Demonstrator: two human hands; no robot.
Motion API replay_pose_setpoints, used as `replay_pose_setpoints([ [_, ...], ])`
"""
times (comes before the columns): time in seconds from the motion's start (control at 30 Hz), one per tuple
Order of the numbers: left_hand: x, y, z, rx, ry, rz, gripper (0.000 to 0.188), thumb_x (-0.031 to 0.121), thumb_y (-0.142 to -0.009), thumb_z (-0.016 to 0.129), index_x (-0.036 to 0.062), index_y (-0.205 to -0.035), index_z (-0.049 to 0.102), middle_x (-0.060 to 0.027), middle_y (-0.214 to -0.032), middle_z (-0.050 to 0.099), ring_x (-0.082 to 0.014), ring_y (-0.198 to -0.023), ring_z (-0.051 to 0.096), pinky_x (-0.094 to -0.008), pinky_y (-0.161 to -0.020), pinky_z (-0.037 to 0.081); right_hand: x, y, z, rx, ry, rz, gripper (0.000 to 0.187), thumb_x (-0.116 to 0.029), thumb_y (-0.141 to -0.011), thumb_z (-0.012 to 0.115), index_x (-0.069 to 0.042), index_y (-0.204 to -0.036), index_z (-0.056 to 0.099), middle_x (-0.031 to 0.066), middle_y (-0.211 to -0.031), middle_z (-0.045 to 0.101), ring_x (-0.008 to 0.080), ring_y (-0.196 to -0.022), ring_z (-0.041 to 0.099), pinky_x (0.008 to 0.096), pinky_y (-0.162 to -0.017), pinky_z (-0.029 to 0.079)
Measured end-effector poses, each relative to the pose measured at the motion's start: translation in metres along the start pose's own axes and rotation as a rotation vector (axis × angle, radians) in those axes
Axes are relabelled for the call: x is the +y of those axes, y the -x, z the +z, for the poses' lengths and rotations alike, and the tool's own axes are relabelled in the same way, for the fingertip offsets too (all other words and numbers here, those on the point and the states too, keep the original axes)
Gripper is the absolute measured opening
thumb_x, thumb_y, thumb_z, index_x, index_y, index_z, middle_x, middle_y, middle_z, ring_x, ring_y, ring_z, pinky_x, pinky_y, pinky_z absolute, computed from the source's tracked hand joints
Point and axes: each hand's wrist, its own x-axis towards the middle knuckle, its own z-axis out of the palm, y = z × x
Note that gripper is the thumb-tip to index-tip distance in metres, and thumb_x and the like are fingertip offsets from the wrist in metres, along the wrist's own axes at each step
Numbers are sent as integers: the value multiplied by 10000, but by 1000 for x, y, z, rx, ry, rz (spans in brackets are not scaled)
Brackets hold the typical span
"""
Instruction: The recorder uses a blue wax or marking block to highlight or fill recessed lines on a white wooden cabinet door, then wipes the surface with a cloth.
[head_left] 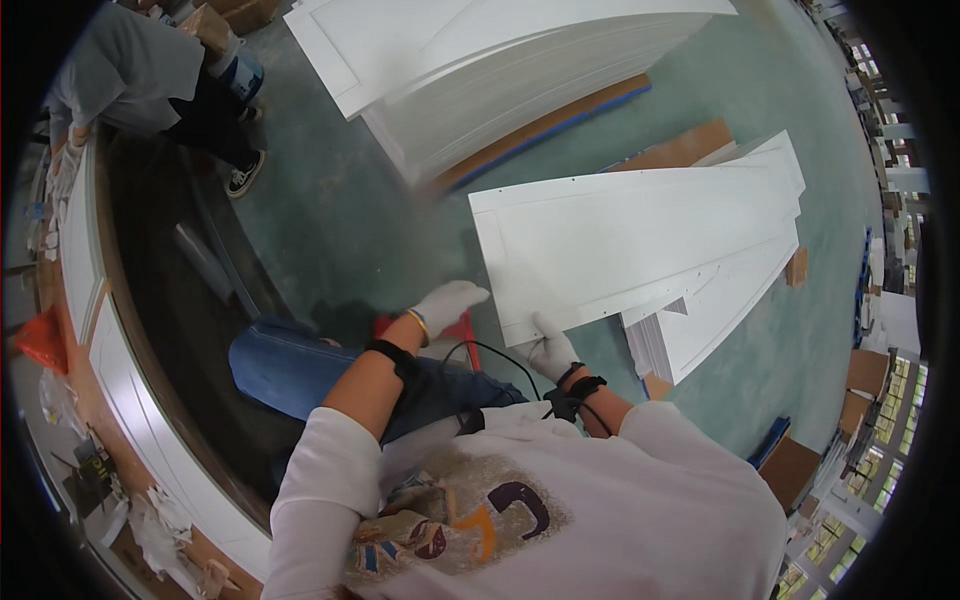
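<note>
The white panel (pixel 630 235) is lying right of centre, slanting across a lower stack (pixel 655 350) of panels, its near-left end jutting past. The gloved R hand (pixel 553 357) is pinching the near corner, thumb on top; the gloved L hand (pixel 447 308) is hovering at the left edge, fingers together, can't tell if it's gripping. Risk: w/ poss. only one corner held, the panel could pivot or slip off; a slack black cable (pixel 508 356) is looping btwn the wrists & could snag that corner. Beyond, a taller stack (pixel 530 115) is standing; far left, a co-worker (pixel 130 75) is standing.
</note>
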Motion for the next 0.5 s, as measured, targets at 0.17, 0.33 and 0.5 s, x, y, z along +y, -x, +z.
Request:
replay_pose_setpoints([
  [0.17, -15, 27, -29, 226, 548, -4, 375, 307, -912, 542, 71, -1202, 548, -88, -1205, 553, -226, -1140, 523, -399, -909, 456, -45, 10, -38, 60, 63, -116, 291, -94, -912, 562, -34, -1190, 503, 117, -1209, 578, 264, -1145, 556, 422, -970, 488],
  [0.33, 5, 64, -44, 260, 746, 125, 337, 254, -920, 559, 42, -1182, 561, -109, -1114, 601, -225, -1016, 594, -360, -899, 472, -94, 12, -79, 334, 72, -429, 270, -97, -893, 596, -51, -1156, 548, 92, -1110, 636, 235, -1030, 620, 379, -885, 538],
  [0.5, 21, 133, -65, 380, 793, 356, 318, 242, -942, 528, 11, -1158, 566, -118, -1053, 618, -233, -974, 609, -370, -918, 481, -128, 3, -84, 383, 124, -510, 239, -148, -915, 595, -61, -1136, 565, 94, -1088, 640, 264, -1002, 627, 388, -895, 536],
])
